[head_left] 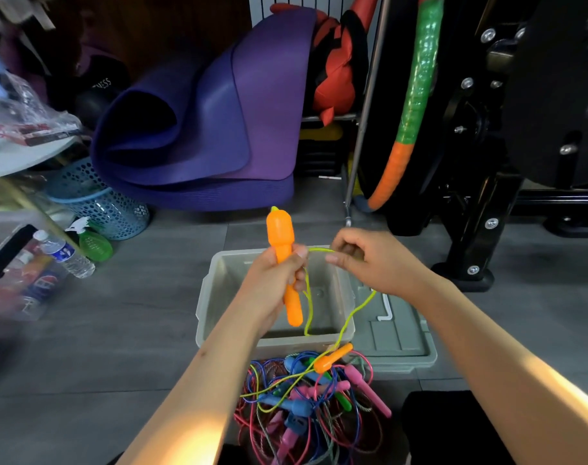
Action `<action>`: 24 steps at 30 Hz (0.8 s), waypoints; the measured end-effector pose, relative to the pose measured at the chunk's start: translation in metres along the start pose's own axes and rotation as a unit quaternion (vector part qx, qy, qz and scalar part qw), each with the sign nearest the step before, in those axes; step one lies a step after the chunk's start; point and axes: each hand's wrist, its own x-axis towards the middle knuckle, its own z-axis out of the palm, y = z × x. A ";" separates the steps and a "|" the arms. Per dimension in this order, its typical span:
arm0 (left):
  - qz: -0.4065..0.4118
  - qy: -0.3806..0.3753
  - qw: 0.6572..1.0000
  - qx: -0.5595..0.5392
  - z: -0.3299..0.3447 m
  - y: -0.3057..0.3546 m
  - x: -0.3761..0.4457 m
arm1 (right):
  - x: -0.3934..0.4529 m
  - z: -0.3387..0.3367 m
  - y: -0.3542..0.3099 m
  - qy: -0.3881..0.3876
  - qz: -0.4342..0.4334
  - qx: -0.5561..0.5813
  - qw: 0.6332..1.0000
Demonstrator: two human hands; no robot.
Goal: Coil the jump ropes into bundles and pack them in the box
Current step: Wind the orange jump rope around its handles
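Orange handle [283,260] gripped upright by left hand [275,280] at frame centre, right hand [369,260] pinching yellow cord [339,330] w/ fingertips: coiling just begun; next, wrap cord, then into box [208,297].

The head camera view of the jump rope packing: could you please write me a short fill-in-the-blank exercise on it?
1. The left hand grips an upright ____ plastic jump rope handle.
2. The right hand pinches the thin ____ cord.
3. The translucent plastic box on the floor is ____.
4. The tangled pile of jump ropes lies ____ to the person than the box.

Missing words: orange; yellow-green; empty; nearer
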 end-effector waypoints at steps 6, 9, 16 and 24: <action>0.025 0.078 0.992 -0.097 -0.016 0.007 0.009 | -0.003 -0.011 0.028 -0.253 0.155 -0.107 0.949; 0.031 0.110 0.992 0.049 -0.021 0.004 0.009 | -0.003 -0.020 0.027 -0.131 0.154 0.002 0.979; 0.014 0.067 0.997 0.032 -0.011 0.003 0.003 | 0.000 -0.022 0.000 0.033 0.103 0.047 0.993; 0.047 0.057 0.996 0.047 -0.006 0.001 0.002 | -0.001 -0.017 -0.002 0.139 0.042 -0.027 0.989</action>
